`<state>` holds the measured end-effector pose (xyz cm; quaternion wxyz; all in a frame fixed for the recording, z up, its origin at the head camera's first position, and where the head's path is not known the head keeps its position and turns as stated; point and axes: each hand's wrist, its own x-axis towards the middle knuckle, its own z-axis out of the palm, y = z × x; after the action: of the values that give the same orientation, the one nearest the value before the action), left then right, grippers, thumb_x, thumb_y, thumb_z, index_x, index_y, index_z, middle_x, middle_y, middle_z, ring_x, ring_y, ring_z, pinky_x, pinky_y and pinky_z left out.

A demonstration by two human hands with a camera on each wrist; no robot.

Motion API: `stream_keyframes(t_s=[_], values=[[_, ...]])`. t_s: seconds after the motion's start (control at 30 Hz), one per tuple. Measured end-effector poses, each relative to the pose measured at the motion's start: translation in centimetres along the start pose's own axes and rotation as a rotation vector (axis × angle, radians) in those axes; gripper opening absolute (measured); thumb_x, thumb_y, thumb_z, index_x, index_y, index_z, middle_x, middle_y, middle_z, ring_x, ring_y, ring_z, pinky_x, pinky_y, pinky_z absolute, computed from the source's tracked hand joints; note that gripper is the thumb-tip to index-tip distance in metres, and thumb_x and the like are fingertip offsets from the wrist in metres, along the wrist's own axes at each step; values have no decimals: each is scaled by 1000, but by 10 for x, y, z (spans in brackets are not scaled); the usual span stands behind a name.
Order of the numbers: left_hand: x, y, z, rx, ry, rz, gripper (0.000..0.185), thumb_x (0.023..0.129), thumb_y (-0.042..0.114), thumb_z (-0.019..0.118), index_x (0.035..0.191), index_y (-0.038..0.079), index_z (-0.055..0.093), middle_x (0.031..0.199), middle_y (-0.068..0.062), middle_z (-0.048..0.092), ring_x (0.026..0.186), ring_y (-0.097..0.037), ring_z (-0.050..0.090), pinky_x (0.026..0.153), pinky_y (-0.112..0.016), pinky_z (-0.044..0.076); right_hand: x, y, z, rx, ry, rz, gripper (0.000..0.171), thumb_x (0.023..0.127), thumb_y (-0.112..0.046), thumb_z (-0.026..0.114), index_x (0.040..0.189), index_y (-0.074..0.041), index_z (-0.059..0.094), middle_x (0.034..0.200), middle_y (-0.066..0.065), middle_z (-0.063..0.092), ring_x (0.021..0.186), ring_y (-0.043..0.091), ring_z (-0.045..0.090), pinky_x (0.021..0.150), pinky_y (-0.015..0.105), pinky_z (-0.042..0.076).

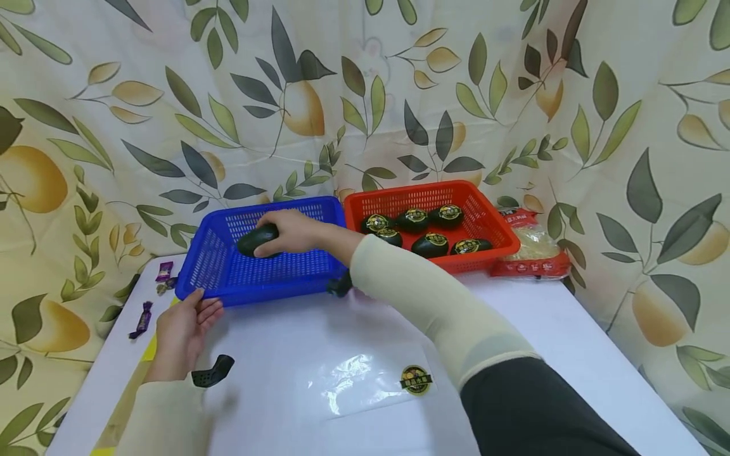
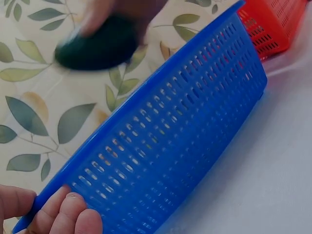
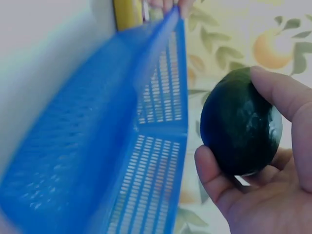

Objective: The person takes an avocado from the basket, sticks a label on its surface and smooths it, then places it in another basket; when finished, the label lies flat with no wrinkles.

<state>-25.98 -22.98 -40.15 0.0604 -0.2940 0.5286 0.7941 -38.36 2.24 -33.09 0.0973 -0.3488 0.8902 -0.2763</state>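
My right hand point(image 1: 293, 232) grips a dark green avocado point(image 1: 258, 240) over the blue plastic basket point(image 1: 259, 297). In the right wrist view, the thumb and fingers wrap the avocado point(image 3: 239, 122), which looks smooth and glossy. At the basket's near left corner, my left hand point(image 1: 185, 326) holds the rim. The left wrist view has the thumb on one side of the blue rim point(image 2: 124, 105) and the curled fingers point(image 2: 73, 214) on the other. No other avocado shows inside the blue basket. To its right, a red basket point(image 1: 485, 254) holds several avocados point(image 1: 430, 245) with round black-and-gold stickers.
On the white table point(image 1: 274, 392) lies a clear sheet point(image 1: 359, 383) with one black-and-gold sticker point(image 1: 416, 380). Wrapped candies point(image 1: 142, 318) lie at the left edge. A red-and-clear packet point(image 1: 536, 247) stands right of the red basket. A patterned curtain point(image 1: 365, 95) hangs close behind.
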Motion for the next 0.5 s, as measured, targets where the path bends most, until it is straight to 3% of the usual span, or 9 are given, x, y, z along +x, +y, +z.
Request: stream_keyframes(t_s=[0.27,0.5], values=[[1,4,0,3,-8,2,26,109,33,53,129,18,49,92,1,74,87,-12,76,86,-28,62,-104,11,2,98,100,89,57,93,-51,74,140,-21,59,122,-1,65,108,19,58,84,31,55],[-1,3,2,12,-2,8,26,109,33,52,129,17,50,91,1,74,94,-13,75,87,-27,62,-165,21,23,174,103,166,64,91,-44,79,145,-17,57,129,3,65,115,22,58,91,36,57]])
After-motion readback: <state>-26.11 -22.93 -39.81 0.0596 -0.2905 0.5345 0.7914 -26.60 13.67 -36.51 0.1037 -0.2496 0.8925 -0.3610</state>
